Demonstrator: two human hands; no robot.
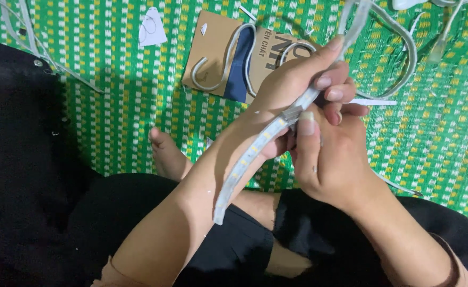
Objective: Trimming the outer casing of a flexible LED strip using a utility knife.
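Observation:
A translucent grey light strip [244, 165] with small yellow chips runs from near my lap up between both hands and on past the top edge. My left hand [290, 87] grips it from above, fingers curled round the strip. Just below, my right hand [327, 154] pinches the strip at a ridged joint, thumb pressed on top. Both hands touch each other over my crossed legs in black shorts.
A green, white and yellow woven mat [128, 101] covers the floor. A brown and blue cardboard piece [223, 53] lies ahead with curled strip offcuts [215, 77] on it. More strip loops [406, 58] lie right, thin wires [37, 48] left, a white paper scrap [151, 26] above.

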